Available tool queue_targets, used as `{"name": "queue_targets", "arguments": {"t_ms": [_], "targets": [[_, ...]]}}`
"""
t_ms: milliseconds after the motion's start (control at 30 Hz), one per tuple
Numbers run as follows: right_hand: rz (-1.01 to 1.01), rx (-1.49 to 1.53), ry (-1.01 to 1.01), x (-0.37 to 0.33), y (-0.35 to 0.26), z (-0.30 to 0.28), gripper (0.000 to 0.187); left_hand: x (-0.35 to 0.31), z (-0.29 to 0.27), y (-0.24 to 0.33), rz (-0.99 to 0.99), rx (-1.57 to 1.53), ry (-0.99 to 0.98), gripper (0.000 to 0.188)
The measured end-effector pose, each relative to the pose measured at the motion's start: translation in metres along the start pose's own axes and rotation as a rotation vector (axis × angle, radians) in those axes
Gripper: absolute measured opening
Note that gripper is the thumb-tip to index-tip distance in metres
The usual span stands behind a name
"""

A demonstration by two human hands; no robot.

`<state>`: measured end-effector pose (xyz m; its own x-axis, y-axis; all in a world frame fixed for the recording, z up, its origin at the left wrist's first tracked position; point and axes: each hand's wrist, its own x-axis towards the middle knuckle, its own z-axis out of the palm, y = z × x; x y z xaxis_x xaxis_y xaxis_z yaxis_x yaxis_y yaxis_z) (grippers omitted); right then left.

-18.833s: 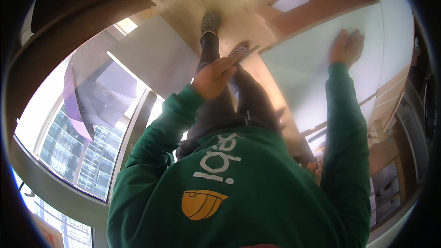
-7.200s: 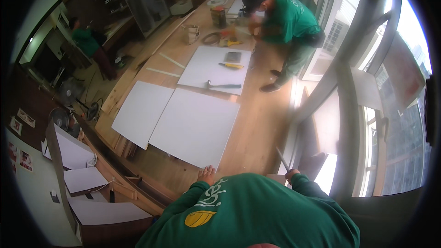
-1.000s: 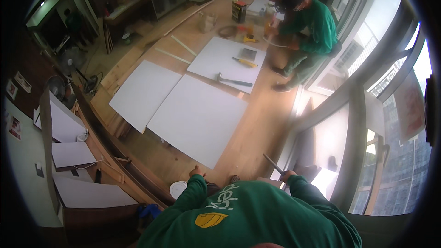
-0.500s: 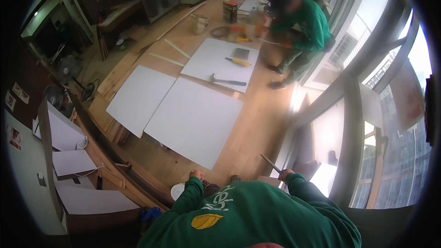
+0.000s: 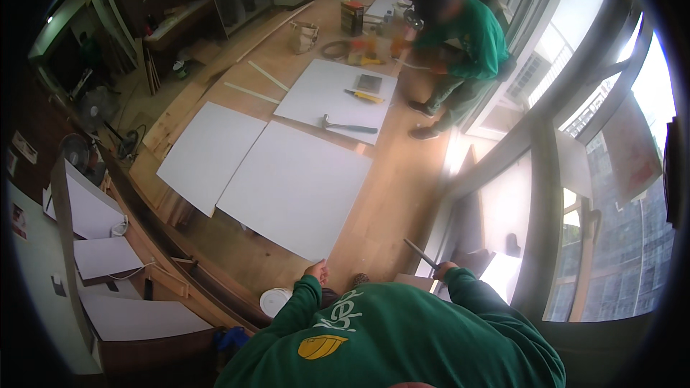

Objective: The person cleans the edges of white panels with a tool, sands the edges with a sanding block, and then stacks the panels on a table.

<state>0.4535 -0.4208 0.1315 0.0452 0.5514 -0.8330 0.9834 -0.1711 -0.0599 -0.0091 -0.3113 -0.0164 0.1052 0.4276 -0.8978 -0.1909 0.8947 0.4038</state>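
Note:
In my right hand (image 5: pixel 447 270) is a slim, dark, bar-like tool (image 5: pixel 419 252), pointing up and to the left; its exact kind is not clear. My left hand (image 5: pixel 316 270) is closed with curled fingers, just below the near corner of a large white panel (image 5: pixel 298 183); I cannot make out whether anything is in it. A second white panel (image 5: pixel 212 147) lies edge to edge with it on the left. On a third white panel (image 5: pixel 309 97) beyond rest a hammer (image 5: pixel 352 128), a yellow-and-black hand tool (image 5: pixel 364 96) and a grey rectangular block (image 5: pixel 369 83).
A co-worker in green (image 5: pixel 478 36) bends over the far right side of the wooden work surface. Windows (image 5: pixel 550 237) line the right. A white bucket (image 5: pixel 275 302) stands by my left forearm. Several white pieces (image 5: pixel 136 315) lie at the left, and a fan (image 5: pixel 75 149) stands behind them.
My left hand has moved slightly right and up, nearer the large panel's corner. The right hand still holds the dark tool. The view has shifted a little, moving the scene leftward.

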Motion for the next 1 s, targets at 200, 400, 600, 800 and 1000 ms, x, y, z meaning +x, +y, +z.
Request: {"name": "queue_targets", "arguments": {"t_ms": [200,400,600,800,1000], "targets": [[0.029,-0.051,-0.006,-0.015,-0.018,-0.018,0.029,-0.001,0.001,0.005,0.005,0.047,0.008,0.028],[0.052,0.072,-0.013,-0.034,-0.033,-0.031,0.033,-0.016,0.005,0.011,0.118,0.117,0.045,0.029],[0.134,0.181,0.015,-0.026,-0.026,-0.024,0.035,-0.016,0.014,0.004,0.054,0.006,0.035,0.033],[0.037,0.064,-0.023,0.021,0.0,-0.001,0.036,-0.015,0.001,0.005,0.098,0.164,0.015,0.044],[0.145,0.37,0.094,0.028,-0.009,0.012,0.035,-0.017,0.004,0.002,0.171,0.235,0.13,0.047]]}}
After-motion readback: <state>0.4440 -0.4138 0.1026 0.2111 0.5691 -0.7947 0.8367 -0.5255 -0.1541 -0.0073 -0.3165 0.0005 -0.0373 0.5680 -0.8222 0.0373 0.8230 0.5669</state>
